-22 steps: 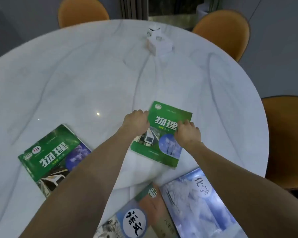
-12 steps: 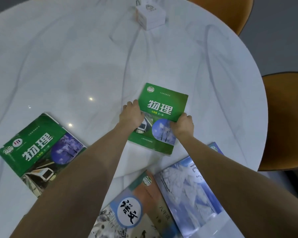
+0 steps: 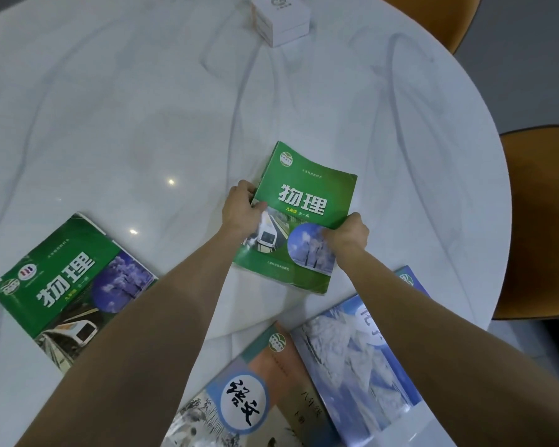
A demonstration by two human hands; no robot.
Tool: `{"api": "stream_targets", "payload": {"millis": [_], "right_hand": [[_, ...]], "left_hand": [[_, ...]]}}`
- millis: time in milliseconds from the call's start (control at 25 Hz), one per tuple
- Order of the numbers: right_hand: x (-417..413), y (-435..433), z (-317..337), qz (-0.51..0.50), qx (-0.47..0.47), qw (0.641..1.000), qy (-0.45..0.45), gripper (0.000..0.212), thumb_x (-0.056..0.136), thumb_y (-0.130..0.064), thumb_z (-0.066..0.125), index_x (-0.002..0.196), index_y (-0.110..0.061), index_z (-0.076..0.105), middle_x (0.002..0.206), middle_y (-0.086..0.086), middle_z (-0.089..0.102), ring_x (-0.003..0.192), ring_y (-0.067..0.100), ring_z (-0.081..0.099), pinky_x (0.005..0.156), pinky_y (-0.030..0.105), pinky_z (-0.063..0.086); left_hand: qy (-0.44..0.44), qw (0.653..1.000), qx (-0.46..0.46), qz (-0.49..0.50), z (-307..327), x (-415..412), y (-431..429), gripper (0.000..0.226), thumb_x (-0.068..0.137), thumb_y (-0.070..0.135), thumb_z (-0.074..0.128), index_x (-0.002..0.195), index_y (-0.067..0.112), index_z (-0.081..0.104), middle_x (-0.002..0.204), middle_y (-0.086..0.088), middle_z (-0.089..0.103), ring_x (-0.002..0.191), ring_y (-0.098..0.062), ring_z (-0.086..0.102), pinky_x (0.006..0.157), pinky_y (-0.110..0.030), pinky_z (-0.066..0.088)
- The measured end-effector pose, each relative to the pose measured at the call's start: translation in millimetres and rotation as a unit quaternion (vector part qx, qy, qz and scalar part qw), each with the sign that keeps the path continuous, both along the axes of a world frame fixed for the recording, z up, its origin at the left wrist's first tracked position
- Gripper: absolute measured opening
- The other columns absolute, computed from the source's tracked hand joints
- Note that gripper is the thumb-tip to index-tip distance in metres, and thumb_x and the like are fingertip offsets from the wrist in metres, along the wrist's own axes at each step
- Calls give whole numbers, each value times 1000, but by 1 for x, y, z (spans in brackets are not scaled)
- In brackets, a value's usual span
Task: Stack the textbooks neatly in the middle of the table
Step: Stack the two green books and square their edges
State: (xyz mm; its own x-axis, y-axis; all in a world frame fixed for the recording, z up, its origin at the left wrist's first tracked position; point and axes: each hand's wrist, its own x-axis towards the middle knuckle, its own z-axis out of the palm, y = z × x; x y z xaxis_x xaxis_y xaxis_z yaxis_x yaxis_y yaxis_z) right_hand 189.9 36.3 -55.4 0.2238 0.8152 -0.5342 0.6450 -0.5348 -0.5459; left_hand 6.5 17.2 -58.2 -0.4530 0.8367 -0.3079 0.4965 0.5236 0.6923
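Observation:
A green physics textbook (image 3: 307, 201) lies near the middle of the white marble table (image 3: 117, 101), its far end tilted slightly up. My left hand (image 3: 241, 211) grips its left edge, thumb on the cover. My right hand (image 3: 347, 235) grips its right edge. A second green physics textbook (image 3: 68, 285) lies flat at the left. Near me, an orange-and-white language textbook (image 3: 249, 391) lies beside a blue snowy-mountain textbook (image 3: 352, 356), which my right forearm partly covers.
A small white box (image 3: 279, 19) stands at the table's far side. Orange chairs stand at the far right (image 3: 433, 14) and at the right (image 3: 542, 217) of the round table's edge.
Both hands have shifted back along the green book's side edges and now grip it. The view has tilted down and closer to the table.

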Motion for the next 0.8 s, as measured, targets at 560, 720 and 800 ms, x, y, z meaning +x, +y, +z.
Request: {"api": "stream_targets", "payload": {"millis": [560, 720, 800], "right_hand": [[-11, -13, 13, -58, 80, 973, 208, 36, 90, -3, 56, 123, -12, 45, 92, 10, 56, 82, 24, 53, 69, 27, 46], [-31, -2, 28, 4, 85, 974, 210, 38, 90, -2, 56, 126, -10, 48, 101, 13, 63, 84, 23, 56, 70, 26, 49], [-46, 1, 31, 45, 81, 977, 194, 38, 90, -3, 56, 127, -10, 48, 115, 17, 63, 88, 23, 57, 81, 29, 49]], "left_hand": [[-305, 930, 133, 158, 22, -14, -41, 19, 93, 1, 52, 105, 12, 42, 88, -2, 64, 70, -18, 64, 60, -30, 53], [-298, 914, 131, 243, 26, -25, -53, 18, 93, 1, 53, 103, 10, 41, 84, -2, 62, 70, -18, 62, 60, -30, 51], [-283, 907, 117, 288, 26, -32, -62, 18, 93, 3, 54, 102, 12, 41, 89, -5, 63, 71, -18, 62, 62, -31, 51]]}}
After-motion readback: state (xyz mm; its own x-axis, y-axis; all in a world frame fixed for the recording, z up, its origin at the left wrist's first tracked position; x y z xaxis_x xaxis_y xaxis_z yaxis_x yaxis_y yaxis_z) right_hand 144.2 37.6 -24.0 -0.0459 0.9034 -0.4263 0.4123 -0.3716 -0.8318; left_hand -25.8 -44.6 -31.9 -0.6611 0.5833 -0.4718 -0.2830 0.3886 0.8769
